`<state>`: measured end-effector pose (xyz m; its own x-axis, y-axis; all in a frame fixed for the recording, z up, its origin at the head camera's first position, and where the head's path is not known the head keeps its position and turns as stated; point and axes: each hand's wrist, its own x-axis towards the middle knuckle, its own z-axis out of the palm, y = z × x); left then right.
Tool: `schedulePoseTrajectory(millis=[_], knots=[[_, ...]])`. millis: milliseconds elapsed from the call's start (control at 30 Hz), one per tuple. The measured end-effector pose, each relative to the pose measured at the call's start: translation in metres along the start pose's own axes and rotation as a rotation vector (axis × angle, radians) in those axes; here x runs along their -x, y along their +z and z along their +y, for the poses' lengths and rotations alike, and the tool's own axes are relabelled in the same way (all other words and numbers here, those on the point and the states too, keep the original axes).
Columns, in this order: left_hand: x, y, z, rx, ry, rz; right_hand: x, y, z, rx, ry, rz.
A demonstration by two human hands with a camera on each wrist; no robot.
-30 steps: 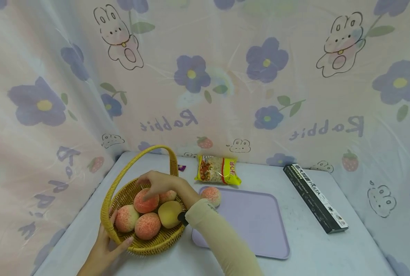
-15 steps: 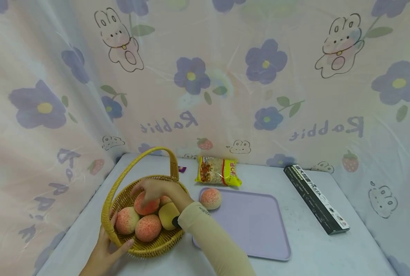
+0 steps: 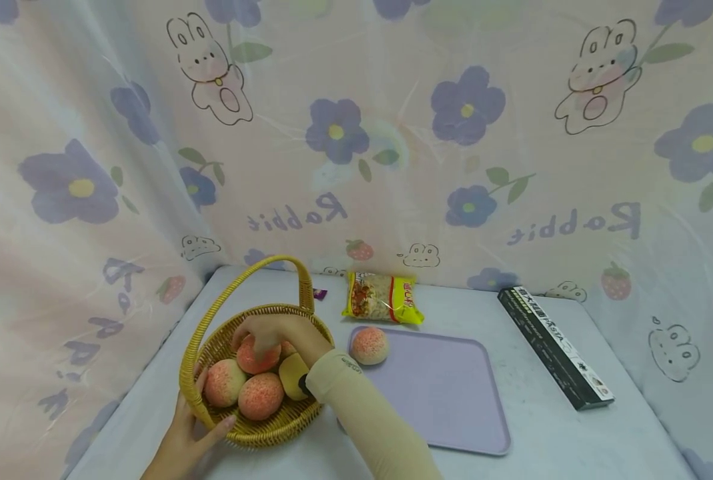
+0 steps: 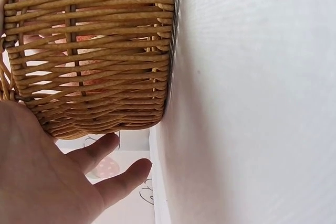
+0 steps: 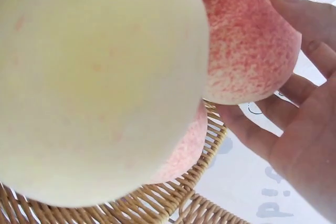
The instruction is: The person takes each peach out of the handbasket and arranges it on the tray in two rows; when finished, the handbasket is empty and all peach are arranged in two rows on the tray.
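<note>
A wicker basket (image 3: 272, 437) with a tall arched handle stands on the left of the table, several peaches inside it. My left hand (image 3: 179, 437) holds the basket by its near left side, below the handle's foot. In the left wrist view, two fingers (image 4: 123, 182) of that hand stretch past the woven wall. My right hand (image 3: 272, 333) reaches into the basket from above and grips a red-speckled peach (image 5: 249, 40), thumb on one side and fingers round the other. A pale yellow peach (image 5: 100, 82) fills much of the right wrist view. Another peach (image 3: 370, 346) sits on the tray's far left corner.
Right of the basket lies a lilac tray (image 3: 440, 393), its left part behind the right forearm. A yellow food packet (image 3: 383, 298) lies beyond it, and a long black pasta box (image 3: 554, 347) rests at the right. Printed curtains (image 3: 392, 193) border the table.
My right hand has settled lower into the basket, and its fingers have closed round the red-speckled peach. The left hand has kept its place on the basket.
</note>
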<state>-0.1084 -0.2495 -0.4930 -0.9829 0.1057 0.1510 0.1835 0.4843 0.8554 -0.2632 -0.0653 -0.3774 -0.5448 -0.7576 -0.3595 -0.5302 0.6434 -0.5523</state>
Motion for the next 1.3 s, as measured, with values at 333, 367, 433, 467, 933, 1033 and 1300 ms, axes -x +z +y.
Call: schedulePoseTrajectory(millis=[333, 367, 433, 467, 933, 1033, 1300], knots=[[-0.002, 0.004, 0.000, 0.034, 0.041, 0.004, 0.001, 0.006, 0.006, -0.058, 0.099, -0.036], [-0.002, 0.004, 0.000, 0.029, 0.043, 0.005, 0.002, 0.006, 0.006, -0.054, 0.086, -0.029], [-0.003, 0.004, 0.001, 0.018, 0.038, 0.005, 0.003, 0.006, 0.008, -0.042, 0.061, -0.010], [-0.003, 0.004, 0.001, 0.012, 0.034, 0.003, 0.003, 0.006, 0.009, -0.027, 0.042, 0.002], [0.000, 0.002, -0.003, -0.003, 0.017, 0.000, 0.009, 0.002, 0.028, -0.104, -0.151, 0.153], [0.001, 0.002, -0.002, -0.001, 0.012, 0.005, 0.015, -0.003, 0.035, -0.147, -0.233, 0.191], [0.000, 0.001, -0.002, -0.023, -0.012, 0.012, 0.043, -0.015, 0.060, -0.361, -0.331, 0.291]])
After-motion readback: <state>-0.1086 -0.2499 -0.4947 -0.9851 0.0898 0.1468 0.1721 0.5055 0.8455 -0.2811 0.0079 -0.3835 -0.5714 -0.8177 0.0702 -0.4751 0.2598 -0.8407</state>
